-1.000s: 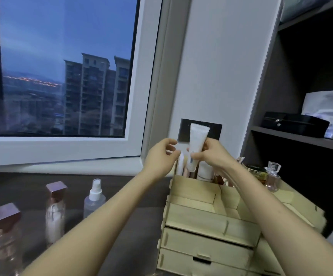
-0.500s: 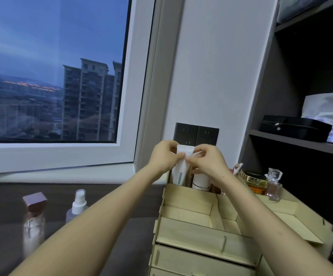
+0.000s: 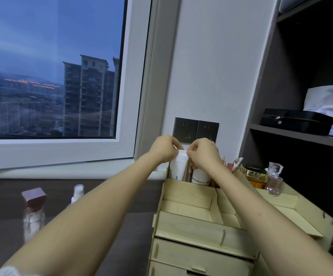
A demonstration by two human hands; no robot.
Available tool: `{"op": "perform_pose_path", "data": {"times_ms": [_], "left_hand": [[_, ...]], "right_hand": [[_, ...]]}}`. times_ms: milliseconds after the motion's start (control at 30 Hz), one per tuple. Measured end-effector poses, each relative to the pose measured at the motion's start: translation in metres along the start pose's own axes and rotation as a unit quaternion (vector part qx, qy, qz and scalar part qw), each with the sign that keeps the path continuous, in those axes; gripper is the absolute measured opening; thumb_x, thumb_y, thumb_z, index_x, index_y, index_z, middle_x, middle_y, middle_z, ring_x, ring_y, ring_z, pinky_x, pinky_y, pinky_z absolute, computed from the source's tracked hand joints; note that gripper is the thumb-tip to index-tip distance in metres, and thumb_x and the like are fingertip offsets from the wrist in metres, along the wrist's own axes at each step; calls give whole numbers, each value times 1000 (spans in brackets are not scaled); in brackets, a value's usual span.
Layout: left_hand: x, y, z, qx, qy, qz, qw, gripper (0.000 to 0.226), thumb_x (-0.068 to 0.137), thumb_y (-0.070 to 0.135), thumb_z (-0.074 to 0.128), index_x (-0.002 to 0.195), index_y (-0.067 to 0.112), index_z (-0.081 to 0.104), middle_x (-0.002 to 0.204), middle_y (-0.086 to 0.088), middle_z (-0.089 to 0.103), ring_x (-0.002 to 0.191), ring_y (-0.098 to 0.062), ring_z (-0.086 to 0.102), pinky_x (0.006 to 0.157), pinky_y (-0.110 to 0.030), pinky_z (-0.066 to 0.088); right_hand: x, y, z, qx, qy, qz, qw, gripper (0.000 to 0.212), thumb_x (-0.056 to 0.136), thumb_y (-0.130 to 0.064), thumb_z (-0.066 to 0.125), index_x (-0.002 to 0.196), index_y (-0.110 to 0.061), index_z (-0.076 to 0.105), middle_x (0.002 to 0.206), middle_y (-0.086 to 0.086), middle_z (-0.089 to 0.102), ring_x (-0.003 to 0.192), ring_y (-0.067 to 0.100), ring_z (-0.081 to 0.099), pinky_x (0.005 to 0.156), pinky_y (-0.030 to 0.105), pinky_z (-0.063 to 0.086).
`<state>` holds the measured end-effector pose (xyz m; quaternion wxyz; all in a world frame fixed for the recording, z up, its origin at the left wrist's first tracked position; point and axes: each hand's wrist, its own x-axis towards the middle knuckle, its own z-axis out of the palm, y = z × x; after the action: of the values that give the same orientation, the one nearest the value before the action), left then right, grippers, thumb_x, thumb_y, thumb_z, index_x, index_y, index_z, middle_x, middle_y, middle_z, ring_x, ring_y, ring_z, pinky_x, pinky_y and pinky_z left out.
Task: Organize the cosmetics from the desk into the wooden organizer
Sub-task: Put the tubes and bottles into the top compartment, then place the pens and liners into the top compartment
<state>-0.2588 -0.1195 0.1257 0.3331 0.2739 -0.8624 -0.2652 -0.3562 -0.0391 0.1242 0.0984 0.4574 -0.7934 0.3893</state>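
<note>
Hands (image 3: 164, 149) (image 3: 204, 155) (two) on one white tube (image 3: 178, 167)

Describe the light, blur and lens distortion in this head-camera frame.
Head view: dim bluish dusk light from the window; the wide-angle lens slants the shelf uprights; the rose-capped bottle at lower left is smeared; print on the white tube pinched by left hand and right hand is partly legible.

Pale wood for the organizer (image 3: 191, 234); white with blue lettering on the tube (image 3: 178, 167); gold lid, amber body on the jar (image 3: 255, 174); rosy metallic cap (blurred) on the bottle (image 3: 33, 212); black for the box (image 3: 297, 121).
</note>
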Motion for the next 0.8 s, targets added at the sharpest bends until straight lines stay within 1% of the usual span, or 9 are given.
{"op": "perform_pose_path", "data": {"times_ms": [167,233,333,400,500,600,667,700,800], "left_hand": [[-13,0,-7,-37,20,2,999,32,87,3,54,117,12,60,116,-11,63,83,-16,57,74,-25,49],[-27,0,-17,-52,39,5,998,28,88,5,54,114,11,61,112,-10,64,86,-16,57,82,-28,52],[-58,-3,-34,-62,45,8,997,22,87,5,55,105,13,65,98,-5,63,89,-18,60,90,-37,53],[-87,-7,-44,-45,34,11,998,21,86,5,56,101,14,67,94,-2,63,81,-15,60,85,-33,54],[-139,-16,-56,2,2,1,1000,18,86,7,59,99,11,69,93,-1,66,77,-14,60,77,-27,51],[-194,-35,-64,35,-36,-30,998,17,85,9,61,98,13,70,96,0,70,87,-15,63,81,-21,50],[-229,-51,-69,57,-44,-63,995,17,85,9,61,97,14,70,93,3,68,87,-14,62,75,-9,45],[-245,-60,-71,66,-47,-82,993,16,85,9,61,97,14,71,93,3,68,87,-14,63,75,-9,45],[-288,-87,-71,95,-74,-139,983,13,84,13,64,95,14,71,94,1,70,90,-18,65,81,-23,48]], "right_hand": [[-17,-4,-12,-26,8,-24,999,20,88,-12,58,106,-12,64,103,9,68,87,27,67,79,39,56],[-35,-10,-21,-16,24,-51,998,17,88,-15,59,103,-13,66,101,9,68,87,25,67,79,41,56],[-78,-21,-30,15,-1,-82,996,11,85,-17,60,87,-14,70,81,6,70,79,24,67,75,44,57],[-113,-27,-29,48,-50,-92,993,8,84,-17,63,81,-17,70,72,2,68,72,22,66,71,43,57],[-170,-34,-17,60,-170,-117,977,7,84,-16,65,81,-20,71,66,-8,64,67,11,63,67,28,53],[-215,-29,8,-8,-276,-144,950,10,85,-21,64,90,-18,72,81,-5,68,80,10,63,77,24,49],[-235,-21,25,-68,-334,-149,928,16,87,-25,62,98,-18,71,95,-3,70,91,13,63,83,26,48],[-242,-18,30,-98,-360,-144,917,19,87,-29,61,102,-19,69,99,-3,69,94,14,62,83,27,48],[-259,-10,30,-140,-431,-124,882,38,83,-47,62,116,-28,60,113,-7,64,106,14,59,84,29,47]]}}
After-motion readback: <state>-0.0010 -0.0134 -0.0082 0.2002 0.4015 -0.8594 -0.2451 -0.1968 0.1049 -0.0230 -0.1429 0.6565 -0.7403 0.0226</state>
